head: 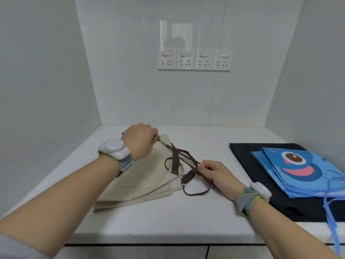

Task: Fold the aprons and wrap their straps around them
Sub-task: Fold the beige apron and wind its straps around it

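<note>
Head view, looking down on a white counter [149, 221] set in a white-walled alcove. Nearest the viewer, two bare forearms reach in from the lower corners, each with a white wrist device on a grey band. At the right edge lies a black cloth [242, 157], and on it rests a folded blue apron [306, 176] printed with a cartoon eye; its blue ties [330, 212] trail over the counter's front edge. The beige apron [138, 180] lies folded at centre-left, well apart from the black cloth, in several stacked layers with their edges fanned toward the viewer. Its brown straps [186, 161] cross over its right corner and loop onto the bare counter. The right hand [216, 174] rests just right of the apron, fingers curled, pinching a strap. The left hand [140, 141] hovers over the apron's far edge, fingers curled round the strap's other end, which runs taut between the hands; the hand hides that far corner. On the back wall, four switched sockets [194, 59] sit in a row.
</note>
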The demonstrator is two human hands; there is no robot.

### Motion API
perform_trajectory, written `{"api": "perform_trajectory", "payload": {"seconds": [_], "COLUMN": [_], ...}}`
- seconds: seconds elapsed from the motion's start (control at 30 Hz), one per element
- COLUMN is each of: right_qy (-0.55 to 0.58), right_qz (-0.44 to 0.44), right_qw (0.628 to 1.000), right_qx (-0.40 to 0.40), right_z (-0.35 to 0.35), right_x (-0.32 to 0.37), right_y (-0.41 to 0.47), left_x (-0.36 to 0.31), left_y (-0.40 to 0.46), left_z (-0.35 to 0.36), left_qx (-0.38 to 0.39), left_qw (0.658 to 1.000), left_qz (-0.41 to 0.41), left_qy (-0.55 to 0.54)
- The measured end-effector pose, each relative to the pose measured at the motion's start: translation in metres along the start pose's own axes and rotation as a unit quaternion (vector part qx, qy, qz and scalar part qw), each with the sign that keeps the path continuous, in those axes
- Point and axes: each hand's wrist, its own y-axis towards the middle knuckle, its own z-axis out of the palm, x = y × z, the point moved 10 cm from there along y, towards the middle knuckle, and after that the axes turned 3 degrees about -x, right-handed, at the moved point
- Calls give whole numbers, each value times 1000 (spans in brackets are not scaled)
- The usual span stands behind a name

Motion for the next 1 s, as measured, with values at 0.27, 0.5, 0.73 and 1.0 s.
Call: {"api": "perform_trajectory", "payload": {"seconds": [0.27,0.5,0.73,1.0], "right_qy": [-32,-66,-260,-505], "right_qz": [-24,-31,-33,-51], "right_qw": [999,997,965,861], "right_qx": [1,-8,8,-23], "right_z": [0,2,2,-62], "right_x": [4,10,21,15], "right_y": [1,-3,0,-4], "left_x": [10,-49,-41,-6], "left_y": [-44,-40,-43,-41], "left_z": [76,76,94,78], "left_qx": [45,63,80,75], "left_qw": [990,956,955,977], "left_qz": [-34,16,-5,-6], "left_qy": [-128,-288,-286,-200]}}
